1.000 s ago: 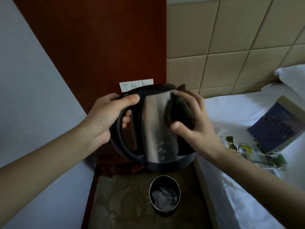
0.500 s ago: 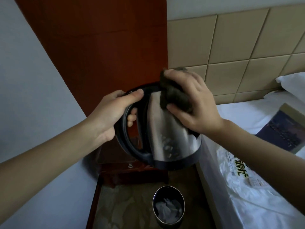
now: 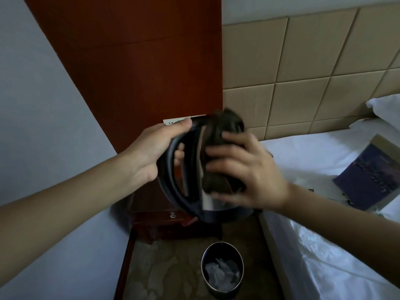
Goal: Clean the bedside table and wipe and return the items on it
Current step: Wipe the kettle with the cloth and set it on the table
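1. Kettle [image 3: 206, 201] was the item in work: you held it in the air just above the bedside table [image 3: 155, 221], not touching it and a little tilted.
2. Your left hand [image 3: 151, 150] was closed round the black handle [image 3: 170, 167], with the thumb laid on top.
3. Your right hand [image 3: 253, 176] was blurred. As far as I could see, it was clamped on the dark cloth [image 3: 223, 128], fingers over it and thumb under it, and pressed it against the steel wall.
4. I judge that the step was the wiping of the kettle. The return to the table was not yet done.
5. I think the next move called for turning the kettle by the handle so that the unwiped sides met the cloth. After that it should go down upright, with the flat base fully on the table top.
6. The body was round, smooth polished steel and probably slippery. The handle was a wide loop of black plastic. The cloth was soft, thick and crumpled. The table was dark red wood with a small metal knob.
7. In front of the table, on a patterned carpet, stood a round metal bin [image 3: 223, 243] with crumpled white paper inside. Right of the table lay the bed [image 3: 303, 152] in white sheets, with a dark blue book [image 3: 368, 176] on it.
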